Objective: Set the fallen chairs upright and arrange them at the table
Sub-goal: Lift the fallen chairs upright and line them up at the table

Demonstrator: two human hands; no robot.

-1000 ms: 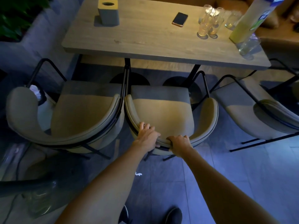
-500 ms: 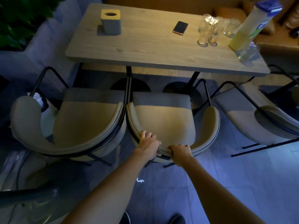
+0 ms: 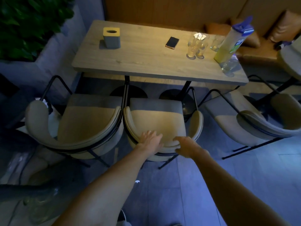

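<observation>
Both hands have loosened on the middle chair (image 3: 156, 121) since the earlier frames, where they clasped its backrest. The left hand (image 3: 150, 141) now lies on the rim with fingers spread and nearly straight, holding nothing. The right hand (image 3: 185, 146) forms a loose curve at the rim; blur hides whether it still pinches it.

The chair stands upright directly under the hands, its seat reaching forward from them toward the table (image 3: 146, 62). The left chair (image 3: 84, 121) touches it just left of the left hand; the right chair (image 3: 244, 121) stands apart, right of the right hand.

The chair looks moderately heavy: a padded shell that gives under the fingers, on a thin, stiff metal frame. The curved backrest top, or the black rail beneath it, seems the firmest hold, with one hand on each side of centre. It should slide on the tiles, but a hard shove could jar the table and its glasses (image 3: 197, 46).
</observation>
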